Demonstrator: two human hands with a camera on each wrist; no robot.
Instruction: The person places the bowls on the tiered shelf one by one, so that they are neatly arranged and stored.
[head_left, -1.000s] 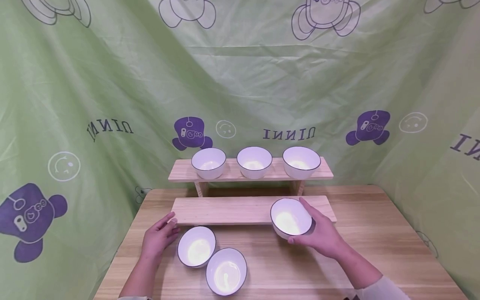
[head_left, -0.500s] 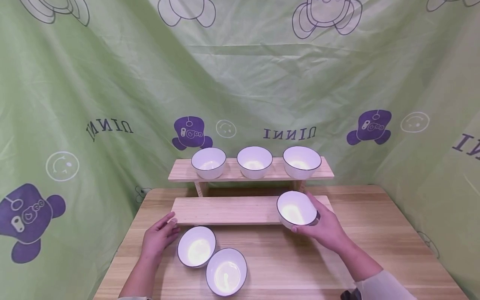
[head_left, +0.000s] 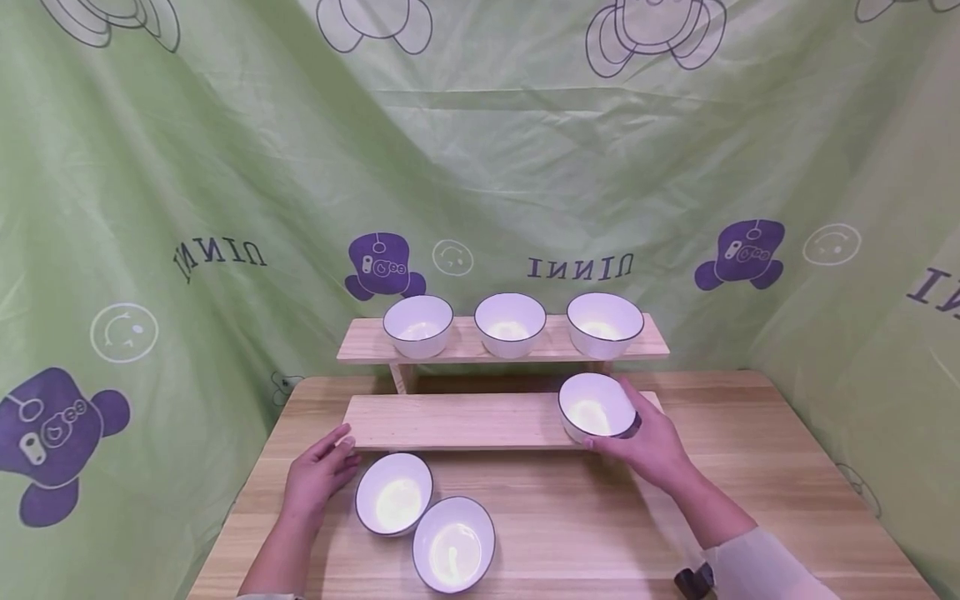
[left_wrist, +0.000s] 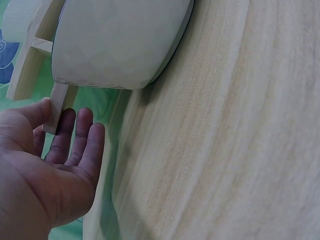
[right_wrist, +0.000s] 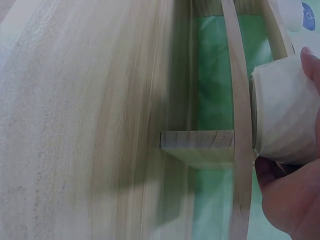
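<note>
My right hand [head_left: 651, 442] grips a white bowl [head_left: 592, 406] with a dark rim, thumb at its front and fingers round its right side. The bowl is upright at the right end of the lower board of a two-tier wooden shelf [head_left: 450, 421]. In the right wrist view, the base of the bowl [right_wrist: 285, 110] is against or just above the board [right_wrist: 241, 100]. My left hand [head_left: 318, 473] pinches the lower board's left end [left_wrist: 57, 107] between thumb and fingers. Beside it on the table are two more white bowls, one [head_left: 393, 493] touching the other [head_left: 453, 544].
Three matching bowls stand in a row on the upper tier: left [head_left: 417, 327], middle [head_left: 509, 325] and right [head_left: 604, 327]. Behind the wooden table [head_left: 570, 542] hangs a green printed curtain [head_left: 480, 167]. A small dark object [head_left: 692, 583] shows by the right sleeve.
My right hand has carried its bowl back and slightly right, from the front edge of the lower board to over its right end. The left hand and other bowls have stayed put.
</note>
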